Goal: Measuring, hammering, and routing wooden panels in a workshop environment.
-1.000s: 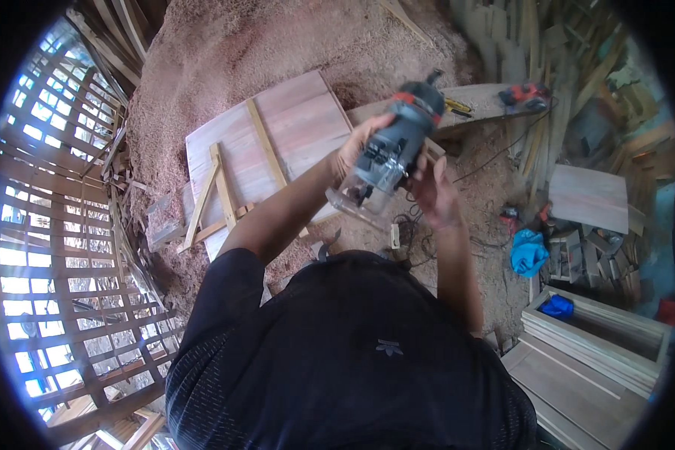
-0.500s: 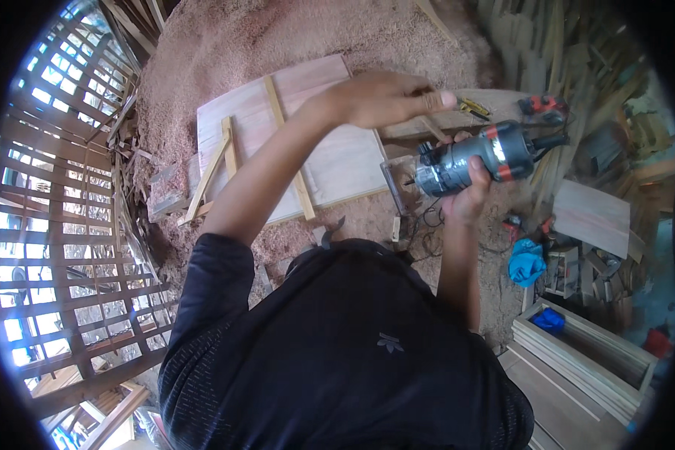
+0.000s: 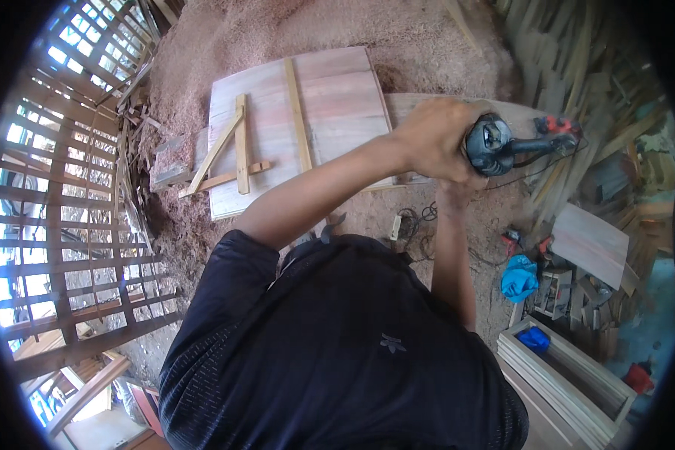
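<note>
A grey electric trim router (image 3: 490,147) is held up in front of me, its top end turned toward me and its black cord running off to the right. My left hand (image 3: 439,140) wraps around the router's body from the left. Under it, my right hand (image 3: 460,193) grips the same tool near its lower side; most of its fingers are hidden. Beyond my forearms lies a pale wooden panel (image 3: 341,105) with a long thin strip (image 3: 296,112) across it. Shorter wooden pieces (image 3: 241,142) rest on the panel's left part.
Heaped sawdust (image 3: 307,22) surrounds the panel. A red and black tool (image 3: 558,126) sits beyond the router. At right are a blue bag (image 3: 519,277), a small board (image 3: 591,241) and stacked wooden frames (image 3: 562,375). A slatted wall (image 3: 71,225) stands left; a power strip (image 3: 396,227) lies near me.
My left hand has come down onto the router from above it. The router has turned so its top end points toward me, and my right hand has lowered slightly. My view has shifted a little.
</note>
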### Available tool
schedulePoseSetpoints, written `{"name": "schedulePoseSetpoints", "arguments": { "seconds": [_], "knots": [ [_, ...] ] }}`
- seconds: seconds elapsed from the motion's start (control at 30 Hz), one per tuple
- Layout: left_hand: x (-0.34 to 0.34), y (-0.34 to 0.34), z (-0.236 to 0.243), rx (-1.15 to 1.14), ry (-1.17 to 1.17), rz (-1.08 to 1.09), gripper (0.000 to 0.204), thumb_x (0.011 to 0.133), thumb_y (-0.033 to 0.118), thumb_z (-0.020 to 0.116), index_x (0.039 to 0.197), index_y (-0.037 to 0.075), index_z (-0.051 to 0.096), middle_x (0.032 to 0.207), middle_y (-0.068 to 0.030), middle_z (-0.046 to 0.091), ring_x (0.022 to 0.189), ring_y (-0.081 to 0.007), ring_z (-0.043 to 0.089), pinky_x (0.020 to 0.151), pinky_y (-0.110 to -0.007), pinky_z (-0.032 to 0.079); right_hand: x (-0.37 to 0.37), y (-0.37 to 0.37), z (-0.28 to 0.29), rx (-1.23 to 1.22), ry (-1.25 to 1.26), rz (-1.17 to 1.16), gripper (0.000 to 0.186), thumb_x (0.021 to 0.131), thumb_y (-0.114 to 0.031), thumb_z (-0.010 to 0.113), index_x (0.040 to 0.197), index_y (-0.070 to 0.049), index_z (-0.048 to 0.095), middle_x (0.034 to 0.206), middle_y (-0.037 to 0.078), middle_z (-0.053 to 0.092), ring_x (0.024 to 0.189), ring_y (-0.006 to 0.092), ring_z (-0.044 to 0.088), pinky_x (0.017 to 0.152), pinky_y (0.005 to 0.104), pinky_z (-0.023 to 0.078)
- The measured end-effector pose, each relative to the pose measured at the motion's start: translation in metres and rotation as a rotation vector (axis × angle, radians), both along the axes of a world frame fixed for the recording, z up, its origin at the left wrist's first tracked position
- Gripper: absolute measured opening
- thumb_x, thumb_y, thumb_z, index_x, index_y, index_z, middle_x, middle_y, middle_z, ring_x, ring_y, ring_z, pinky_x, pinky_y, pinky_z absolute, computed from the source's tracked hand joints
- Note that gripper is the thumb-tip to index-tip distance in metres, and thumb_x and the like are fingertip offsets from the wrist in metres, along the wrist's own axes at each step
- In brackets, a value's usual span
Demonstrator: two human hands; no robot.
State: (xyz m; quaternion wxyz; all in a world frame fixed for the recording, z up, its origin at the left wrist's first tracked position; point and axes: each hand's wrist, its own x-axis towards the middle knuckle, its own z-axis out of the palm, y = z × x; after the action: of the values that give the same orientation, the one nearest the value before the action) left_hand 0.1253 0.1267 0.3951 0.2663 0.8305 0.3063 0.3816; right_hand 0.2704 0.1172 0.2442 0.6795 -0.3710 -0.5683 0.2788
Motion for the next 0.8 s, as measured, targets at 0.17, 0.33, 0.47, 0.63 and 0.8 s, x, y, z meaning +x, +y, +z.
{"name": "schedulePoseSetpoints", "arguments": {
  "seconds": [0.17, 0.33, 0.47, 0.63, 0.8],
  "knots": [
    [0.006, -0.020, -0.008, 0.185, -0.016, 0.031, 0.081, 0.055, 0.026, 0.088, 0.129, 0.013, 0.058, 0.110, -0.0119, 0.074, 0.105, -0.0365, 0.071, 0.109, -0.055, 0.047, -0.006, -0.016, 0.014, 0.051, -0.065, 0.073, 0.061, 0.086, -0.019, 0.075, 0.136, -0.003, 0.045, 0.133, 0.014, 0.057, 0.122, 0.0243, 0.057, 0.107, 0.0388, 0.046],
    [-0.008, -0.054, -0.010, 0.258, -0.206, 0.049, 0.070, 0.056, 0.029, 0.088, 0.118, 0.014, 0.061, 0.100, -0.0066, 0.073, 0.095, -0.0302, 0.073, 0.114, -0.060, 0.040, 0.018, -0.061, 0.018, 0.056, -0.127, 0.215, 0.059, 0.084, -0.021, 0.078, 0.131, -0.003, 0.048, 0.128, 0.013, 0.060, 0.118, 0.0235, 0.060, 0.105, 0.0373, 0.048],
    [-0.042, -0.066, -0.025, 0.142, -0.232, -0.086, 0.069, 0.060, 0.028, 0.088, 0.121, 0.011, 0.059, 0.106, -0.0074, 0.072, 0.104, -0.0305, 0.071, 0.118, -0.061, 0.035, -0.010, -0.096, 0.014, 0.010, -0.170, 0.222, 0.058, 0.082, -0.023, 0.080, 0.127, -0.003, 0.050, 0.125, 0.013, 0.062, 0.115, 0.0229, 0.062, 0.103, 0.0362, 0.049],
    [-0.152, -0.061, -0.091, -0.128, -0.482, -0.014, 0.086, 0.067, 0.025, 0.087, 0.143, 0.006, 0.053, 0.139, -0.0164, 0.062, 0.130, -0.0352, 0.060, 0.116, -0.053, 0.039, -0.078, -0.070, 0.004, -0.056, -0.261, 0.168, 0.056, 0.080, -0.025, 0.083, 0.123, -0.004, 0.053, 0.120, 0.012, 0.065, 0.111, 0.0221, 0.065, 0.101, 0.0347, 0.050],
    [-0.275, -0.043, -0.294, -0.491, -0.186, 0.638, 0.071, 0.084, 0.041, 0.078, 0.137, -0.001, 0.057, 0.133, -0.0205, 0.066, 0.127, -0.0339, 0.061, 0.106, -0.048, 0.047, -0.108, -0.082, -0.010, -0.115, -0.338, 0.108, 0.060, 0.077, -0.022, 0.086, 0.124, -0.005, 0.053, 0.117, 0.013, 0.067, 0.107, 0.0246, 0.067, 0.097, 0.0338, 0.053]
  ]
}}
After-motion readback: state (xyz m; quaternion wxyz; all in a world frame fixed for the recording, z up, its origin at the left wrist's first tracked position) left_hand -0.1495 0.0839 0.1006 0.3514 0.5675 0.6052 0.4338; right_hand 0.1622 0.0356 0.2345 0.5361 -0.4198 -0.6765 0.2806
